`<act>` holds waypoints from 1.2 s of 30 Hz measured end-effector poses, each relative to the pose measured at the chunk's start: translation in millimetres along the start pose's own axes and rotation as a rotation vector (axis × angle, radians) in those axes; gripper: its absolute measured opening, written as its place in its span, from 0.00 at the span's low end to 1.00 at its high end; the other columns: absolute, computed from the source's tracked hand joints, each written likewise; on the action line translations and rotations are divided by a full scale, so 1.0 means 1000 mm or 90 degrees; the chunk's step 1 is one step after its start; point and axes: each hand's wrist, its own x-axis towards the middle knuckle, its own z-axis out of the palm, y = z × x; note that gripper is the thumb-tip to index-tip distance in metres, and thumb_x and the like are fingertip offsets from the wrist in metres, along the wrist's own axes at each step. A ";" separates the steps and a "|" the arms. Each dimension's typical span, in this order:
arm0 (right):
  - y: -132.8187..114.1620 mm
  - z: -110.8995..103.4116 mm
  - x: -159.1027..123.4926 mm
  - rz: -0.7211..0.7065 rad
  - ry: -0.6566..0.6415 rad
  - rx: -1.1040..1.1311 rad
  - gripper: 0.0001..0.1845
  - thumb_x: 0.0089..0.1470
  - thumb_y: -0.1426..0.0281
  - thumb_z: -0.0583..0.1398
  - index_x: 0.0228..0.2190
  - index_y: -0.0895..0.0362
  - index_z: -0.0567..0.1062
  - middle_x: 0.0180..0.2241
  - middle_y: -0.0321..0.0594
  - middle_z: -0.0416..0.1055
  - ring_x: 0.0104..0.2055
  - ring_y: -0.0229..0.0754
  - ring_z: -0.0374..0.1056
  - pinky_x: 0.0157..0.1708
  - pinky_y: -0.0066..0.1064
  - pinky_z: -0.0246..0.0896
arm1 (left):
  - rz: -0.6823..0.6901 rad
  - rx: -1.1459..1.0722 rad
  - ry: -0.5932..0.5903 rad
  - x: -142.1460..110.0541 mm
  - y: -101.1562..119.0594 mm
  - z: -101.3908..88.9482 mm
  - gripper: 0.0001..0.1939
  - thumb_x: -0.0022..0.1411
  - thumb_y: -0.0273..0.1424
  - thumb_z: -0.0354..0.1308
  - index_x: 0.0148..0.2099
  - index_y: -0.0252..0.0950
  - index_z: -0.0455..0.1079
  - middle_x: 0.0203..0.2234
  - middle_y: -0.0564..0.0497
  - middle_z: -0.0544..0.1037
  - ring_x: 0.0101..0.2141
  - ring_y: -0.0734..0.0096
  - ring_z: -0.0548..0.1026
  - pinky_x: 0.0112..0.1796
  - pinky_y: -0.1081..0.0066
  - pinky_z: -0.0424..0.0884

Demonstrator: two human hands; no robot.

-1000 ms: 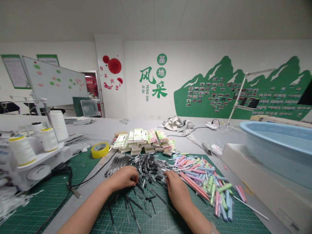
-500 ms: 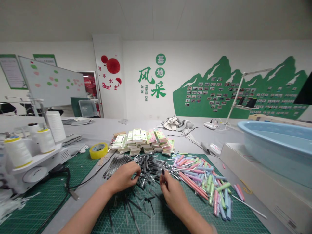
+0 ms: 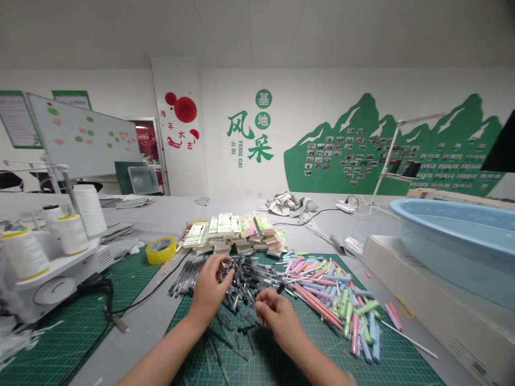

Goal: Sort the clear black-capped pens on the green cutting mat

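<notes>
My left hand (image 3: 209, 289) reaches into a heap of black pen refills (image 3: 237, 276) on the green cutting mat (image 3: 281, 364), its fingers curled on one refill at the pile's near edge. My right hand (image 3: 277, 316) is closed in a pinch on a thin black refill (image 3: 279, 289) that sticks up and away from the fingers. A heap of pastel pen barrels (image 3: 338, 300), pink, green and blue, lies just right of my right hand. More loose black pieces (image 3: 225, 343) lie scattered on the mat between my forearms.
Stacked card packs (image 3: 237, 233) sit behind the refills, a yellow tape roll (image 3: 161, 250) to their left. A white sewing machine with thread cones (image 3: 48, 252) stands at far left, its cable (image 3: 112, 311) crossing the mat. A blue basin (image 3: 458, 241) rests on a white box (image 3: 426, 305) at right.
My right hand pulled back toward me from the pile with a refill pinched in it. My left hand moved forward and right, deeper into the refills.
</notes>
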 end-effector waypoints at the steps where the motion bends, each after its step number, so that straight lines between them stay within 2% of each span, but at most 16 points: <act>1: -0.001 0.000 0.000 -0.003 0.003 -0.005 0.06 0.51 0.69 0.54 0.25 0.57 0.66 0.15 0.28 0.62 0.19 0.33 0.59 0.24 0.25 0.51 | -0.109 -0.088 -0.026 0.000 -0.001 0.003 0.14 0.58 0.36 0.54 0.44 0.35 0.68 0.33 0.47 0.73 0.32 0.68 0.71 0.30 0.70 0.67; 3: -0.003 0.000 0.000 -0.008 -0.002 -0.014 0.06 0.51 0.69 0.54 0.25 0.57 0.66 0.15 0.28 0.62 0.19 0.33 0.58 0.24 0.25 0.51 | -0.278 -0.287 -0.147 -0.001 -0.001 0.010 0.17 0.56 0.41 0.55 0.42 0.33 0.69 0.26 0.51 0.72 0.24 0.73 0.69 0.22 0.76 0.61; 4: -0.004 0.000 0.000 -0.009 -0.005 -0.017 0.06 0.51 0.69 0.54 0.25 0.57 0.66 0.15 0.28 0.62 0.19 0.33 0.58 0.23 0.25 0.51 | -0.331 -0.377 -0.207 -0.003 0.000 0.014 0.18 0.55 0.42 0.56 0.41 0.33 0.69 0.25 0.52 0.71 0.22 0.76 0.68 0.21 0.77 0.59; 5: -0.003 0.001 0.000 -0.009 -0.010 -0.021 0.06 0.51 0.69 0.54 0.25 0.57 0.65 0.15 0.28 0.61 0.19 0.33 0.58 0.23 0.25 0.51 | -0.364 -0.446 -0.247 -0.005 0.001 0.017 0.18 0.54 0.42 0.58 0.40 0.33 0.70 0.24 0.53 0.71 0.21 0.78 0.67 0.21 0.78 0.58; 7: -0.002 0.001 0.000 -0.013 -0.012 -0.029 0.07 0.52 0.68 0.54 0.25 0.57 0.65 0.15 0.28 0.61 0.19 0.34 0.59 0.23 0.25 0.52 | -0.385 -0.519 -0.273 -0.007 0.002 0.021 0.17 0.51 0.40 0.61 0.38 0.32 0.70 0.23 0.53 0.71 0.21 0.80 0.66 0.21 0.80 0.58; 9: 0.002 0.001 0.001 -0.023 0.021 -0.036 0.05 0.52 0.68 0.53 0.28 0.57 0.66 0.17 0.30 0.64 0.21 0.36 0.61 0.25 0.26 0.54 | -0.388 -0.540 -0.239 -0.006 0.001 0.021 0.16 0.52 0.40 0.61 0.35 0.32 0.71 0.22 0.53 0.71 0.21 0.80 0.66 0.21 0.80 0.57; 13: 0.007 -0.003 0.000 -0.061 0.132 -0.122 0.09 0.54 0.69 0.51 0.38 0.56 0.65 0.26 0.36 0.70 0.29 0.39 0.67 0.31 0.28 0.57 | -0.384 -0.609 -0.093 0.002 -0.006 0.012 0.15 0.54 0.40 0.60 0.34 0.32 0.70 0.21 0.54 0.70 0.20 0.82 0.66 0.21 0.82 0.60; 15: 0.007 -0.007 -0.001 -0.066 0.128 -0.228 0.08 0.55 0.70 0.49 0.36 0.55 0.66 0.29 0.38 0.71 0.31 0.40 0.68 0.32 0.28 0.57 | -0.377 -0.664 -0.041 0.006 -0.009 0.007 0.14 0.53 0.39 0.61 0.34 0.32 0.70 0.21 0.54 0.70 0.20 0.83 0.65 0.21 0.82 0.60; 18: 0.004 -0.011 -0.005 -0.051 0.109 -0.408 0.09 0.56 0.71 0.48 0.30 0.54 0.68 0.29 0.38 0.72 0.32 0.41 0.68 0.31 0.28 0.54 | -0.364 -0.723 -0.002 0.008 -0.008 0.002 0.14 0.52 0.38 0.62 0.33 0.31 0.70 0.20 0.54 0.70 0.20 0.83 0.65 0.21 0.82 0.61; 21: 0.001 -0.013 -0.007 -0.063 0.123 -0.538 0.10 0.57 0.72 0.48 0.30 0.53 0.69 0.32 0.37 0.73 0.35 0.41 0.69 0.31 0.27 0.52 | -0.352 -0.739 0.009 0.007 -0.001 0.000 0.13 0.52 0.37 0.63 0.33 0.31 0.71 0.21 0.53 0.71 0.20 0.82 0.66 0.21 0.82 0.62; 24: 0.000 -0.013 -0.007 -0.072 0.126 -0.596 0.10 0.57 0.73 0.48 0.32 0.53 0.69 0.33 0.36 0.74 0.35 0.41 0.69 0.30 0.27 0.51 | -0.349 -0.734 0.005 0.007 0.004 0.001 0.13 0.52 0.36 0.62 0.34 0.31 0.71 0.22 0.52 0.72 0.22 0.81 0.67 0.23 0.82 0.63; 36: -0.002 -0.011 -0.009 -0.087 0.123 -0.640 0.10 0.58 0.74 0.49 0.32 0.53 0.69 0.32 0.36 0.74 0.35 0.40 0.70 0.29 0.27 0.50 | -0.351 -0.696 -0.019 0.005 0.006 0.004 0.14 0.52 0.38 0.62 0.35 0.31 0.71 0.23 0.51 0.73 0.23 0.79 0.69 0.25 0.81 0.65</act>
